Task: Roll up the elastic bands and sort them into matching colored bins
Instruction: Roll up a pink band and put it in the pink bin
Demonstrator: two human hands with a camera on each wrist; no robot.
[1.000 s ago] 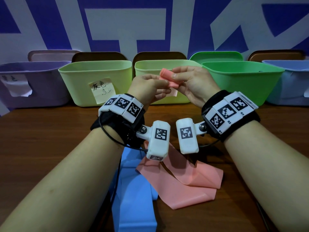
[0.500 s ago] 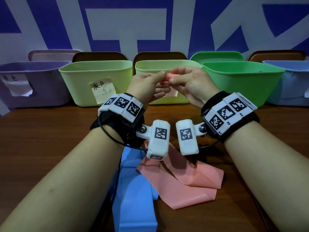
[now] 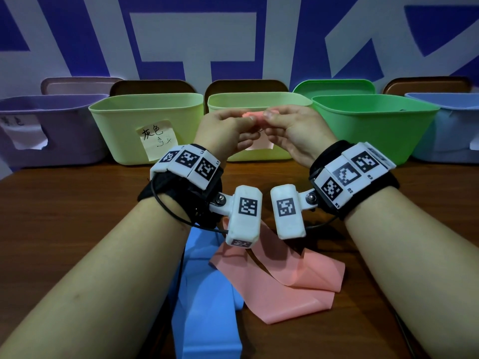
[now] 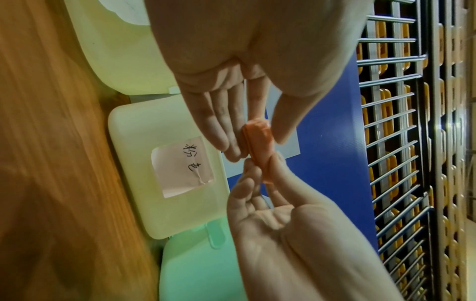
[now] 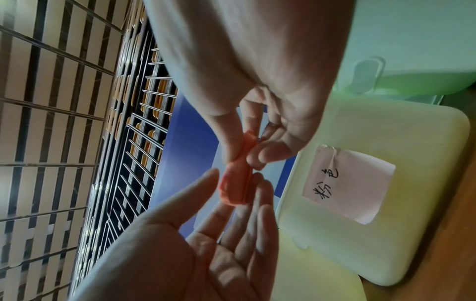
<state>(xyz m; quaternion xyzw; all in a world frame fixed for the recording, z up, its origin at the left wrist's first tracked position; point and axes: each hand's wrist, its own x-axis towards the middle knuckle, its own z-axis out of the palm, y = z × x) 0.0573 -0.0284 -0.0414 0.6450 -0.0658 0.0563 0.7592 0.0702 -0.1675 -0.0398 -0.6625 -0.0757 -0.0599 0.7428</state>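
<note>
A small rolled pink band [image 3: 255, 115] is held in the air in front of the middle pale-green bin [image 3: 282, 97], which bears a pink note [image 4: 182, 165]. My left hand [image 3: 246, 121] pinches one end between thumb and fingers [image 4: 226, 134]. My right hand [image 3: 269, 117] pinches the other end with curled fingertips [image 5: 268, 156]. The roll [image 4: 257, 140] shows clearly in both wrist views [image 5: 235, 189]. On the table under my wrists lie a loose pink band [image 3: 285, 286], folded flat, and a loose blue band [image 3: 207, 307].
A row of bins lines the back of the wooden table [image 3: 64, 216]: purple [image 3: 59, 141], pale green with a yellow note [image 3: 124, 125], green [image 3: 375, 130], light blue [image 3: 456, 130]. Lids lean behind them against the blue and white wall.
The pink roll, first tilted and standing out above my fingers, now lies level and is mostly covered by the fingertips of both hands. My wrists have barely moved.
</note>
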